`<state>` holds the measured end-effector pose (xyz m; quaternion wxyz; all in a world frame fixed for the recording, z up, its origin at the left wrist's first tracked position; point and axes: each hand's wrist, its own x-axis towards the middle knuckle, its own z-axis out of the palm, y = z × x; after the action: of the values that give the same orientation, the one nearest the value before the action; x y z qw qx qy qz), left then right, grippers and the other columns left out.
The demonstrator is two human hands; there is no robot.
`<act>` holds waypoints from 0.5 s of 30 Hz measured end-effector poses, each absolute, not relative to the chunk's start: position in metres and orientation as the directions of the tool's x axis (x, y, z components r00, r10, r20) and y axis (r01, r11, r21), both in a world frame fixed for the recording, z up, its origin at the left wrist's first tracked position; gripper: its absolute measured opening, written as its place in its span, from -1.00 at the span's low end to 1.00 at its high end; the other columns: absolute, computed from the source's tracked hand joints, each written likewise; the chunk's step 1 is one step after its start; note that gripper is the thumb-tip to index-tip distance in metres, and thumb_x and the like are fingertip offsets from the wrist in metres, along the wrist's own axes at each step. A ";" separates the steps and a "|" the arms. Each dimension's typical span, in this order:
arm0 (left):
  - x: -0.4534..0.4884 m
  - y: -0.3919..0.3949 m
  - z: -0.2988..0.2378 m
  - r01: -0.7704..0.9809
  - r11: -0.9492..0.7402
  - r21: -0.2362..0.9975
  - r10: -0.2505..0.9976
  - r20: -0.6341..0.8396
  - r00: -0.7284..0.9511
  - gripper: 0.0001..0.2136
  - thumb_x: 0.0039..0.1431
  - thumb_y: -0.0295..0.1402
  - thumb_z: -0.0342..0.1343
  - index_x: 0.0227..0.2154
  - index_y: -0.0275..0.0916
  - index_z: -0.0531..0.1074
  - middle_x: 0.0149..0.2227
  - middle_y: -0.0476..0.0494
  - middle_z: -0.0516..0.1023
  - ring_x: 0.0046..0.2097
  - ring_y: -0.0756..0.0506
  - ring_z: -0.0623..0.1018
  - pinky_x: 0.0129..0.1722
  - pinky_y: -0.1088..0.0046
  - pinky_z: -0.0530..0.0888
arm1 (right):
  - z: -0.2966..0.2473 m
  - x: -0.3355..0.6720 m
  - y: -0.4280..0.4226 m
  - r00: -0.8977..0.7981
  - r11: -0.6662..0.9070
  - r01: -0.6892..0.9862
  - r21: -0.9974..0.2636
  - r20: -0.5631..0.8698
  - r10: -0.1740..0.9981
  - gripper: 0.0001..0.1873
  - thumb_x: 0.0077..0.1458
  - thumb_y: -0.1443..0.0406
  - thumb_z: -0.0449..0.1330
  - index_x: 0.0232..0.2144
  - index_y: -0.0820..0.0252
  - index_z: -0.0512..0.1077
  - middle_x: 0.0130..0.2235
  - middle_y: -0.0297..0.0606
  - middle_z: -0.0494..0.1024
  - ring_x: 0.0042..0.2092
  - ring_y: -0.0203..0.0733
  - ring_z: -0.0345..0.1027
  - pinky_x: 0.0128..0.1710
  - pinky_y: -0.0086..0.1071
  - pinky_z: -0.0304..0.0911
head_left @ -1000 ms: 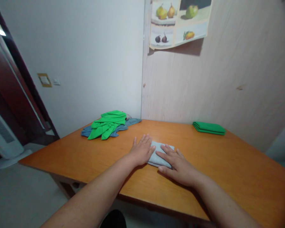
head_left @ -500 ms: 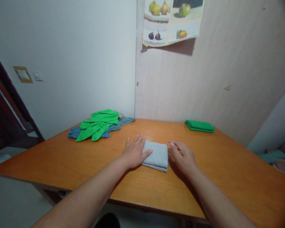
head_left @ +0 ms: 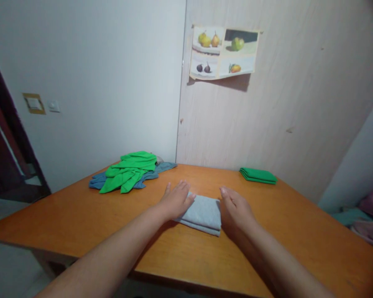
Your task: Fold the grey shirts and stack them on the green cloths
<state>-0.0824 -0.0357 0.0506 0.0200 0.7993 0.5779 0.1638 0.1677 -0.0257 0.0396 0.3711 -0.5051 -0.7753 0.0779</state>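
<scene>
A folded light-grey cloth lies flat on the wooden table in front of me, its layered edge facing me. My left hand rests on the cloth's left end, fingers stretched forward and thumb on top, hiding that end. At the right edge of the cloth, my right hand stands on its side with the fingers together and nothing visible in it. Whether it touches the edge is hard to tell.
A crumpled bright green cloth lies over blue-grey cloth at the back left of the table. A folded green cloth sits at the back right. Fruit pictures hang on the wall behind.
The view has tilted up. More of the grey cloth shows near my left wrist, and my left thumb has drawn back toward its left end. My right hand has come closer to the right edge.
</scene>
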 end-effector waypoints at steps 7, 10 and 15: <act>-0.073 -0.030 0.051 0.885 -0.418 0.204 0.885 0.313 0.345 -0.51 0.43 -0.14 -0.30 0.26 -0.21 0.23 0.36 -0.27 0.20 0.40 -0.24 0.11 0.33 -0.15 -0.07 | 0.057 0.126 -0.012 -0.300 0.453 0.782 -0.427 0.379 0.875 -0.27 0.35 -0.04 -0.29 0.16 0.27 0.41 0.25 -0.01 0.37 0.34 0.05 0.11 0.32 -0.07 0.00; -0.070 -0.035 0.044 0.889 -0.412 0.200 0.895 0.271 0.354 -0.52 0.42 -0.15 -0.29 0.26 -0.21 0.23 0.36 -0.29 0.17 0.40 -0.25 0.11 0.32 -0.21 -0.09 | 0.050 0.108 -0.013 -0.331 0.420 0.831 -0.366 0.281 0.901 -0.30 0.37 0.03 -0.26 0.26 0.39 0.27 0.34 0.06 0.19 0.39 0.06 -0.05 0.35 -0.06 -0.10; -0.071 -0.042 0.036 0.899 -0.397 0.188 0.904 0.250 0.347 -0.50 0.41 -0.18 -0.29 0.30 -0.23 0.18 0.39 -0.27 0.11 0.41 -0.27 0.04 0.32 -0.25 -0.18 | 0.033 0.100 -0.024 -0.363 0.404 0.871 -0.280 0.188 0.913 -0.22 0.36 -0.03 -0.28 0.33 0.45 0.13 0.39 0.09 0.06 0.42 0.09 -0.21 0.37 -0.04 -0.21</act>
<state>-0.0706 -0.0425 0.0357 0.0085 0.8205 0.5492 0.1582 0.1004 -0.0236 0.0329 0.1577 -0.5419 -0.8228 0.0662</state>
